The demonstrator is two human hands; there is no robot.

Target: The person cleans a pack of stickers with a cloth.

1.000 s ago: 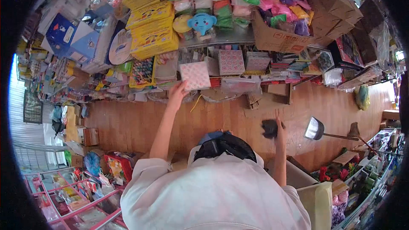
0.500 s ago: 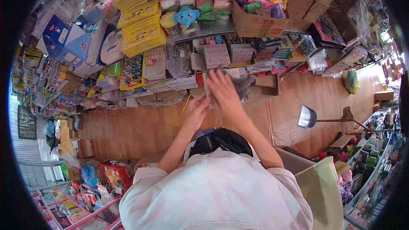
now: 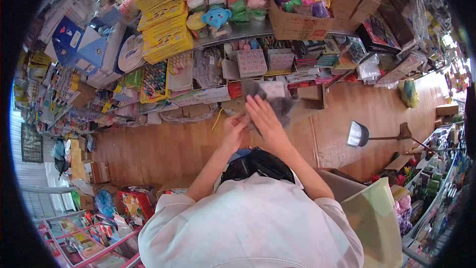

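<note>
My right hand (image 3: 266, 118) lies palm down over a dark grey cloth (image 3: 283, 107), with its fingers together and pressed on it. Part of the cloth sticks out past the fingertips, and the rest hangs out to the right. Close beside it, my left hand (image 3: 235, 130) is closed in a pinch near the cloth's left edge. What it pinches is hidden behind the right hand and the cloth. Both hands are in front of the lower shelf, where a pale pink box (image 3: 272, 88) shows just behind the cloth.
Yellow boxes (image 3: 166, 34), a blue elephant face (image 3: 216, 17) and a carton of colourful bags (image 3: 300, 24) fill the upper shelf. Patterned boxes (image 3: 252, 63) and pens (image 3: 153, 82) sit lower. A long-handled dustpan (image 3: 358, 134) lies right on the wooden floor (image 3: 148, 151).
My right hand has drawn down and nearer to me, its fingers closer together. The cloth shows more, and the flat pale edge by my left hand is now hidden.
</note>
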